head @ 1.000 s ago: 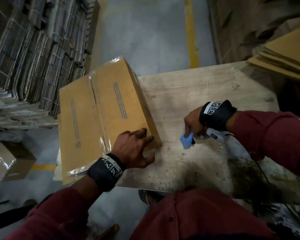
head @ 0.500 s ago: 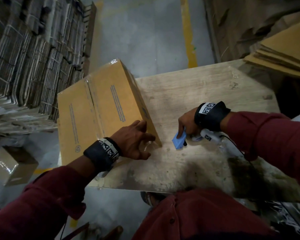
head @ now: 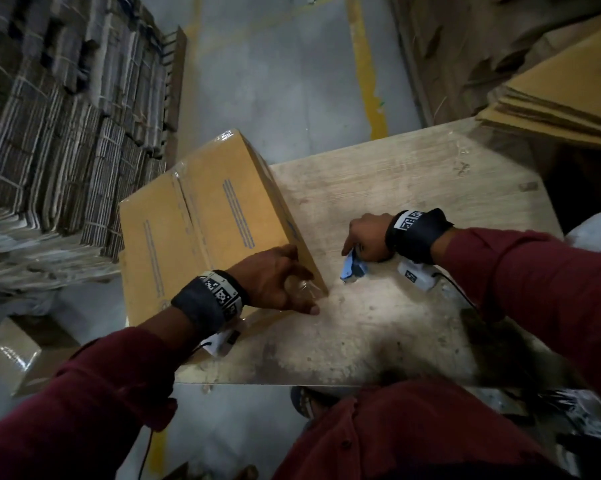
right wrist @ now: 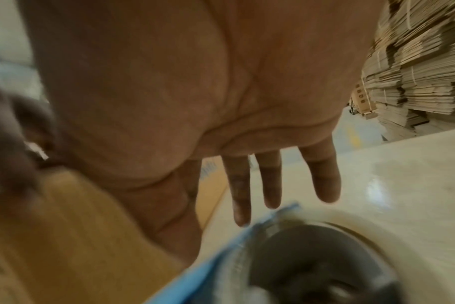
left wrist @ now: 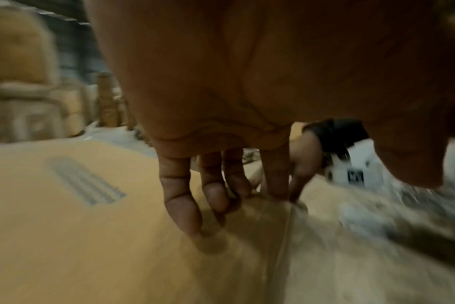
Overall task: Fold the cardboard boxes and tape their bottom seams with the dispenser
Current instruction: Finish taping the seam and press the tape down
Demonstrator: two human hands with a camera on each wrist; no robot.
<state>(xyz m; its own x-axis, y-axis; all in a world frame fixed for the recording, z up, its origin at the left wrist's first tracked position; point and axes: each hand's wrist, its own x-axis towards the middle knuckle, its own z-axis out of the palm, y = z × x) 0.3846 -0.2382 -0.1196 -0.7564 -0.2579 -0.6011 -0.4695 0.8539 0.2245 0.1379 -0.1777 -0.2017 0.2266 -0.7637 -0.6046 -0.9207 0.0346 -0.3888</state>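
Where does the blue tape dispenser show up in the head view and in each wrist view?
Head: tape dispenser centre, under the right hand, on the table.
Left wrist: not visible; the left hand blocks that area.
Right wrist: bottom centre, blue edge beside the tape roll.
Shared landmark: the cardboard box.

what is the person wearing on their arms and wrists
Both arms are in dark red long sleeves. Each wrist carries a wide black band printed with black-and-white square code markers, and under each band sits a small white camera unit with a thin black cable. The hands are bare, with no gloves.
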